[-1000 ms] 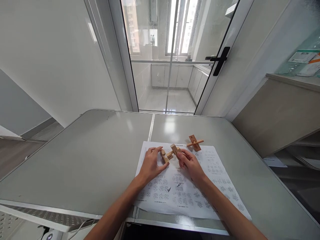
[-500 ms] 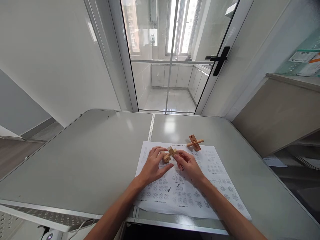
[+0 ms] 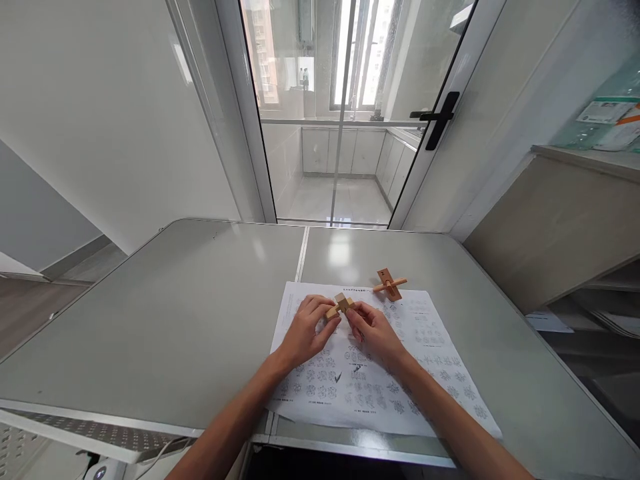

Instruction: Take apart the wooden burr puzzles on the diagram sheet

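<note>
Small pale wooden puzzle blocks (image 3: 342, 303), fitted crosswise, are held between my two hands just above a printed sheet. My left hand (image 3: 311, 328) pinches the left end of the blocks with thumb and fingers. On the other side, my right hand (image 3: 374, 329) grips the right end, its fingertips closed on the wood. The paper sheet (image 3: 400, 400) carries rows of small line diagrams and a few dark pen ticks. Part of the blocks is hidden behind my fingers.
A darker wooden puzzle piece (image 3: 389, 285), flat with a rod through it, rests at the sheet's top edge. The grey table (image 3: 165, 333) reaches back to a glass door (image 3: 320, 160). At the right stands a shelf (image 3: 565, 220) with plastic-wrapped bottles.
My left thumb has moved up and closed onto the left end of the blocks. The left block has turned or shifted slightly against the other. The sheet stays put.
</note>
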`<state>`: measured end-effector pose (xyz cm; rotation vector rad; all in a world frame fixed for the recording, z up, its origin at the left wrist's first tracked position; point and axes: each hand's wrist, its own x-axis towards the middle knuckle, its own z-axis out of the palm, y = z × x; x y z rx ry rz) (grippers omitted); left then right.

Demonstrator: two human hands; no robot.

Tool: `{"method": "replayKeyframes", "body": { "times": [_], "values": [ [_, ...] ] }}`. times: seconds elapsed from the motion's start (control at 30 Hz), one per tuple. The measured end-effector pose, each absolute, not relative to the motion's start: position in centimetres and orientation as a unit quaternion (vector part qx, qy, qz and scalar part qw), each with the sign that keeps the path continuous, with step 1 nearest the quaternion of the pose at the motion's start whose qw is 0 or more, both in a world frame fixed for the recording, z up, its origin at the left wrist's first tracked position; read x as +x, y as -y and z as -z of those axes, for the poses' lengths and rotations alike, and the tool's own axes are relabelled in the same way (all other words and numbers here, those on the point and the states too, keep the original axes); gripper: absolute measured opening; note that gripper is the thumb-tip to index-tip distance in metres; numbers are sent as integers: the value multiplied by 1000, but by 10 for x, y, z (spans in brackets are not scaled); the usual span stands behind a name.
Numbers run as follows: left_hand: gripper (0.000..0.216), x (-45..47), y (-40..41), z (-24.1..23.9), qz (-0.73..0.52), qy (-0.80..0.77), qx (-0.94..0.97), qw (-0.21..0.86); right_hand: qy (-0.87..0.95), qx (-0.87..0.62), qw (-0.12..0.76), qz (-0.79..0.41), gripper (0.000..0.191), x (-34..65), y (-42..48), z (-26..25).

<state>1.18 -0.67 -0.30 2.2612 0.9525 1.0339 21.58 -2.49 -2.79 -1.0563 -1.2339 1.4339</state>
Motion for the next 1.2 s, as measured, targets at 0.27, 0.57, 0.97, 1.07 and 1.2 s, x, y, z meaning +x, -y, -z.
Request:
{"method": "replayKeyframes", "body": {
  "times": [0.27, 0.57, 0.97, 1.07, 1.2],
  "values": [
    [16, 12, 5, 5, -375, -348, 823, 247, 519, -422, 467, -578, 45, 216, 23, 30],
    [16, 12, 5, 4, -377, -343, 819, 264, 517, -412, 470, -585, 44, 215, 24, 31],
    [19, 13, 8, -3, -378, -330, 797, 336, 541, -370, 436, -617, 50, 214, 27, 25],
    [21, 13, 8, -4, -371, -326, 794, 354, 534, -364, 429, -631, 51, 216, 28, 23],
    [23, 12, 8, -5, -363, -320, 794, 368, 525, -358, 425, -645, 52, 217, 30, 20]
  ]
}}
